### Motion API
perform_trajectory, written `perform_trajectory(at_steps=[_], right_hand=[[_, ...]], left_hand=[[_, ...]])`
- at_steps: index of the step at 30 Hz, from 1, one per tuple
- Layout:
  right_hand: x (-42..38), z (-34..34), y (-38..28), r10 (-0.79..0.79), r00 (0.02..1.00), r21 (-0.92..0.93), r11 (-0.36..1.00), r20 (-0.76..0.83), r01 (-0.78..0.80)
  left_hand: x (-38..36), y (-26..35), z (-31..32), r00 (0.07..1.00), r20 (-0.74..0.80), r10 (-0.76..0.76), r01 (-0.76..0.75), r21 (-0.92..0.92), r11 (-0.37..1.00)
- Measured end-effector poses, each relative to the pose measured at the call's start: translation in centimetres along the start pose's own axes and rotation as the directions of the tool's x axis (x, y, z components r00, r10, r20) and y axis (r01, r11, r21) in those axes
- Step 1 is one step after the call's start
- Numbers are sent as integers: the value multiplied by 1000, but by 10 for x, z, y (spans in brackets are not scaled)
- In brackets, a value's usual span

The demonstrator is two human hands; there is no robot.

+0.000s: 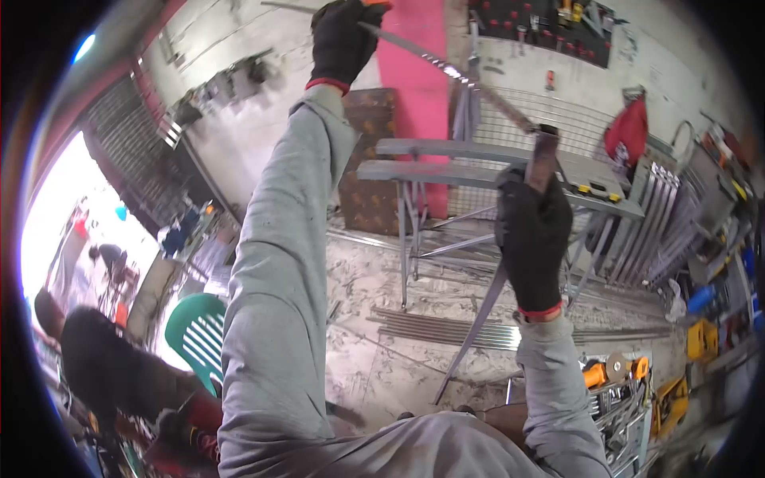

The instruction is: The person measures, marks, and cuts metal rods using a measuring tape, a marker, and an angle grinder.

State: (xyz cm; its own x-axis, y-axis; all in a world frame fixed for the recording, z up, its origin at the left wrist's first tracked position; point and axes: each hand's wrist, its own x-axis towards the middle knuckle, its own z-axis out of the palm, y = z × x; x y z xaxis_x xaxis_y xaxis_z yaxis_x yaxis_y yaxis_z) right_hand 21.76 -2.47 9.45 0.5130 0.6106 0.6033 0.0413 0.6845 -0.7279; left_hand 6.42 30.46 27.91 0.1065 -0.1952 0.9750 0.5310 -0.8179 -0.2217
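Observation:
My left hand, in a black glove with a red cuff, is raised at the top of the view, fingers closed around a long thin metal bar. An orange thing shows beside these fingers, mostly cut off by the frame. From that hand the bar slopes down to the right, its far end close to the top of a metal tube. My right hand, gloved alike, is wrapped around this tube near its top. Below the fist the tube slants down and left toward the floor.
Grey metal trestles stand ahead, with a grey tool case on them. Several metal tubes lie on the floor. An orange grinder rests among tools at lower right. A seated person and a green chair are at left.

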Motion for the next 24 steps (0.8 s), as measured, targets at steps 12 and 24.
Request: perform_trajectory(at_steps=[12, 24], right_hand=[[3, 3, -14, 17, 997, -190, 982, 74, -2], [10, -14, 9, -103, 994, -120, 987, 47, 108]], left_hand=[[-184, 116, 19, 694, 563, -448, 619, -149, 771], [-299, 221, -38, 249, 548, -799, 953, 10, 303]])
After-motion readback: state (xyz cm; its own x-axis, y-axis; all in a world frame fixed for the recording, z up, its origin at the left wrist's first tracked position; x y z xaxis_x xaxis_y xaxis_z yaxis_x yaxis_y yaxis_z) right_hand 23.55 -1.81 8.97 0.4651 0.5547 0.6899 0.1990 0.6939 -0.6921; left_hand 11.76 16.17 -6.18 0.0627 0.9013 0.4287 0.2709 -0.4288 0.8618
